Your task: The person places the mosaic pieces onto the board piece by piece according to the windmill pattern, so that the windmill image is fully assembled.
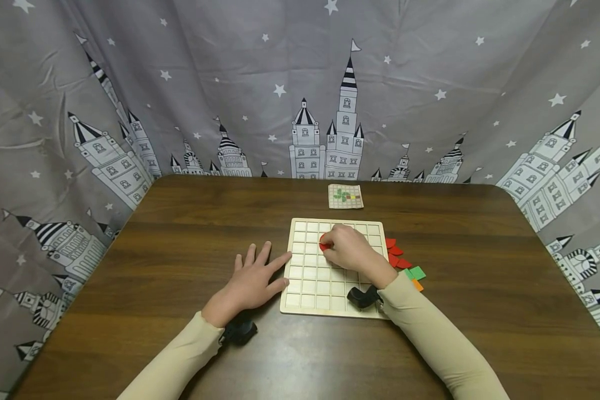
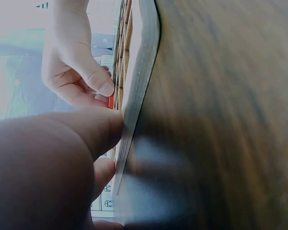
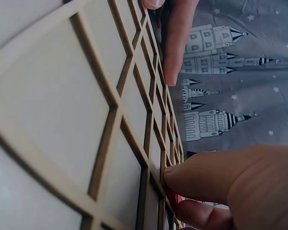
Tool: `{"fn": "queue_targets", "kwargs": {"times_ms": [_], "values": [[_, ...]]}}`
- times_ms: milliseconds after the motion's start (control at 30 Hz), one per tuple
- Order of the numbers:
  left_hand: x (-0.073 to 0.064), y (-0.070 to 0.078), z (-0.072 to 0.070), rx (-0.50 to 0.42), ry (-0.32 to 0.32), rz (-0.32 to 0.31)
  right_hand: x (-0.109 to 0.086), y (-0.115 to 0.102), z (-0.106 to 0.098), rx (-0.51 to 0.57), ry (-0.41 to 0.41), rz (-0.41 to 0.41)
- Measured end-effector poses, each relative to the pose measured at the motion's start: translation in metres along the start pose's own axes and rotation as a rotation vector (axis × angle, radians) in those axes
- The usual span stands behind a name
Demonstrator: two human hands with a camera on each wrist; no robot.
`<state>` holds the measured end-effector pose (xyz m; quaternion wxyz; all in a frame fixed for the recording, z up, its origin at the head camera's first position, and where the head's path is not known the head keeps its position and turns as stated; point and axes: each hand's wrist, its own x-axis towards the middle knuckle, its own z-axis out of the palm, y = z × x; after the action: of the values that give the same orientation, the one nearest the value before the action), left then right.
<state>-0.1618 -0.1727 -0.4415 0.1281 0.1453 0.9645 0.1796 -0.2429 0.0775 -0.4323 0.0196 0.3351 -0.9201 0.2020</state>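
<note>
A wooden grid board (image 1: 307, 300) with square cells lies on the table. My right hand (image 1: 350, 248) is over its upper middle, thumb and fingers pinching a red piece (image 1: 323, 243) at the cells. In the right wrist view the red piece (image 3: 172, 197) shows between thumb and finger, low against the grid; its full outline is hidden. My left hand (image 1: 254, 280) lies spread at the board's left side, with thumb and index fingertip touching the edge. The left wrist view shows the left thumb (image 2: 103, 132) against the board's rim (image 2: 141, 72).
Right of the board lie several red pieces (image 1: 394, 250), green squares (image 1: 417, 273) and an orange piece (image 1: 417, 285), partly behind the right forearm. A small pattern card (image 1: 345, 203) with a coloured picture lies beyond the board. A grey castle-print curtain (image 1: 260, 66) hangs behind the table.
</note>
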Motion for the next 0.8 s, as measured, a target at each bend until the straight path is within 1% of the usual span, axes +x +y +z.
{"fn": "queue_targets", "kwargs": {"times_ms": [300,567,800], "values": [[-0.0002,-0.0002,-0.0001,-0.004,-0.005,-0.002,-0.0008,0.0011,0.0013,0.004,0.024,0.032],[0.0002,0.0009,-0.0010,-0.003,0.001,-0.001,-0.0010,0.0026,0.0013,-0.004,0.036,0.037],[0.0003,-0.0009,0.0010,-0.006,-0.001,0.008,-0.0053,0.0009,-0.0031,0.014,0.032,0.080]]}}
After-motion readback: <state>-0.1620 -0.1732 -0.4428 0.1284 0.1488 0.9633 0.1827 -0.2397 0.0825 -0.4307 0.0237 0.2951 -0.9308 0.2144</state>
